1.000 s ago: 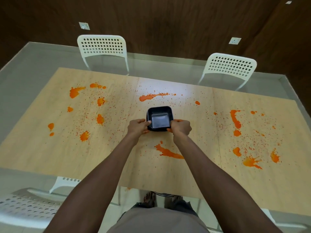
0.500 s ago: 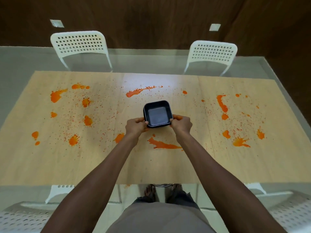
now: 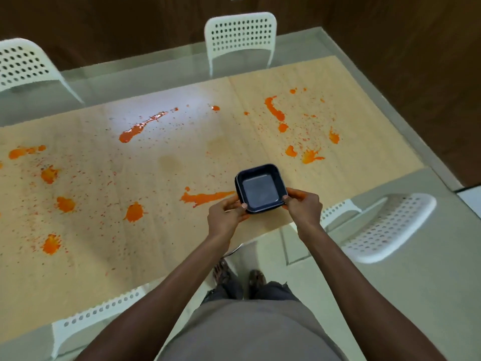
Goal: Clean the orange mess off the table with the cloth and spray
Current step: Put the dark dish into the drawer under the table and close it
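Head view: the orange mess (image 3: 205, 198) is all over the light wood counter (image 3: 161, 230), thick glossy blobs plus a fine speckle of tiny dots. The biggest streak sits around the middle, its long axis running roughly 9 to 3 o'clock, with its right end reaching up to a small dark square tray (image 3: 259, 188). Another long smear (image 3: 141, 127) up at 11 o'clock slants toward 1 o'clock. More blobs cluster at 9 o'clock (image 3: 65, 204) and at 2 o'clock (image 3: 276, 112).

Both hands are grasping that tray, left hand (image 3: 225, 216) on its near-left corner, right hand (image 3: 303, 205) on its near-right corner, thumbs on the rim. It looks empty inside and sits over the counter's near edge.

Room-wise: the counter's near edge cuts diagonally from 7 to 3 o'clock. White perforated chairs sit at 12 o'clock (image 3: 240, 39), 10 o'clock (image 3: 23, 66), 4 o'clock (image 3: 385, 227) and 7 o'clock (image 3: 96, 316). Open pale floor (image 3: 429, 295) stretches at 4 to 5 o'clock
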